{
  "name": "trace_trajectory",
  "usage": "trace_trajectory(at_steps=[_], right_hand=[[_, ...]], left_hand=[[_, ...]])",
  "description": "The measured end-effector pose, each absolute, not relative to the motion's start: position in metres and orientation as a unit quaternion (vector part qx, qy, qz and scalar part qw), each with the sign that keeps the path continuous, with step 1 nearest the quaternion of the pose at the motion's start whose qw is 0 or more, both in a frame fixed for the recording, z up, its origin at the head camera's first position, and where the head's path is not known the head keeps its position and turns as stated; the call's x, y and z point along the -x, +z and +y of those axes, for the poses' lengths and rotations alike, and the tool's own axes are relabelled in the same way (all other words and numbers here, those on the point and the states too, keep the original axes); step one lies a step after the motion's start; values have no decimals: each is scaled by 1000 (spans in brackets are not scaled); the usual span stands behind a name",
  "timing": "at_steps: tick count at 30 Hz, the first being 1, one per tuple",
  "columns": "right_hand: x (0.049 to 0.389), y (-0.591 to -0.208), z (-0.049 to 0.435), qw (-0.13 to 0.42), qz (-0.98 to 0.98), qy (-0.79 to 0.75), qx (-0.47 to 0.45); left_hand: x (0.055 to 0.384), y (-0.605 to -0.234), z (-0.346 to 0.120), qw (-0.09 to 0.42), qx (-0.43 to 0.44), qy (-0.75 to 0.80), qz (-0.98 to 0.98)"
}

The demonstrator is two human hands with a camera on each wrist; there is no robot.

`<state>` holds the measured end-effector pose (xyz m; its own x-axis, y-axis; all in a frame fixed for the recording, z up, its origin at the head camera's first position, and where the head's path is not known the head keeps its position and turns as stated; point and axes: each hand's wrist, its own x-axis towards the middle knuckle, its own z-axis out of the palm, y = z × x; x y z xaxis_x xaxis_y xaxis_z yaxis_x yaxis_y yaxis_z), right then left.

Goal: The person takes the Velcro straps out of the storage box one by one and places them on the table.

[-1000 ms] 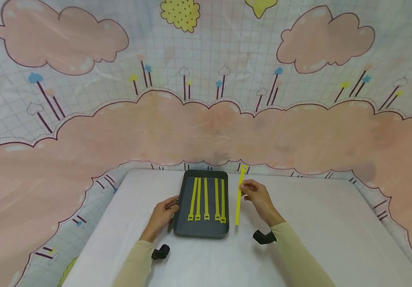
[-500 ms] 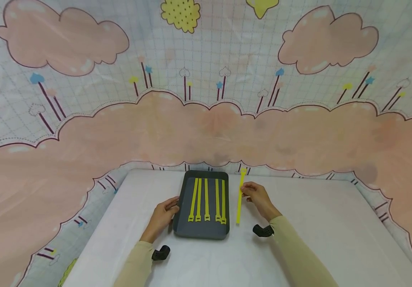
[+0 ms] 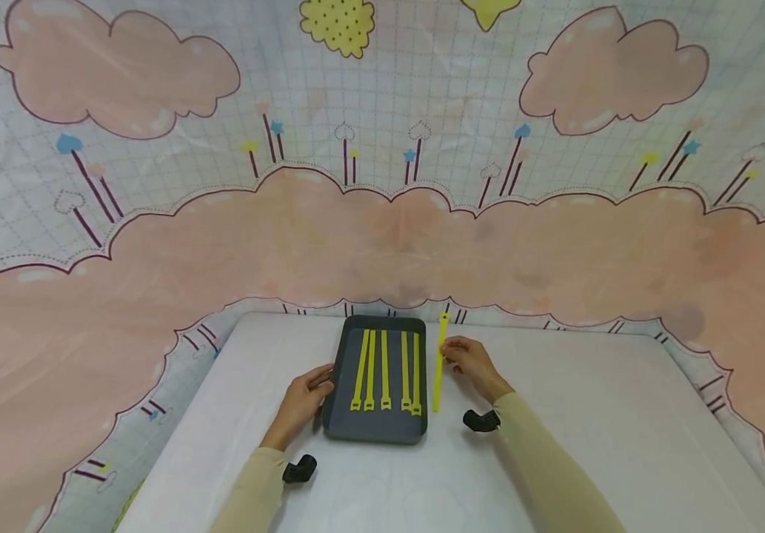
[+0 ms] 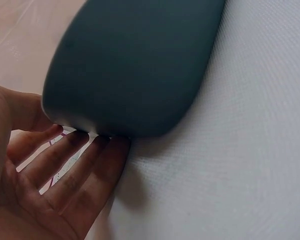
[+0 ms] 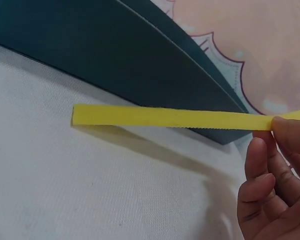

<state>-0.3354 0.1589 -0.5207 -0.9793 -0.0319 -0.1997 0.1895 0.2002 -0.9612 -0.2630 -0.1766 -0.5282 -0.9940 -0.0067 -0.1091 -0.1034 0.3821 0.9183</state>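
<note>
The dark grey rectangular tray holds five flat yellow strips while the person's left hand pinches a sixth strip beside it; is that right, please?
Not quite: the person's right hand, not the left hand, pinches the sixth flat yellow strip, as the head view shows. The dark grey rectangular tray does hold five yellow strips, and the sixth is beside it.

Each long, plain, pale yellow-green fabric sleeve (image 3: 549, 455) has a small, black, bent, block-like device (image 3: 482, 421) protruding near its hand end.
</note>
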Motion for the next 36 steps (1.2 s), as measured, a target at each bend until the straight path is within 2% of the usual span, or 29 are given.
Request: trace_trajectory(at_steps=[20,36], right_hand=[[348,-534,154,102,800,-586,-76],[348,-539,150,70,834,-539,-90]], left_hand=[[265,-532,-177,35,25,565,824],[265,-532,-176,28,32,556,830]])
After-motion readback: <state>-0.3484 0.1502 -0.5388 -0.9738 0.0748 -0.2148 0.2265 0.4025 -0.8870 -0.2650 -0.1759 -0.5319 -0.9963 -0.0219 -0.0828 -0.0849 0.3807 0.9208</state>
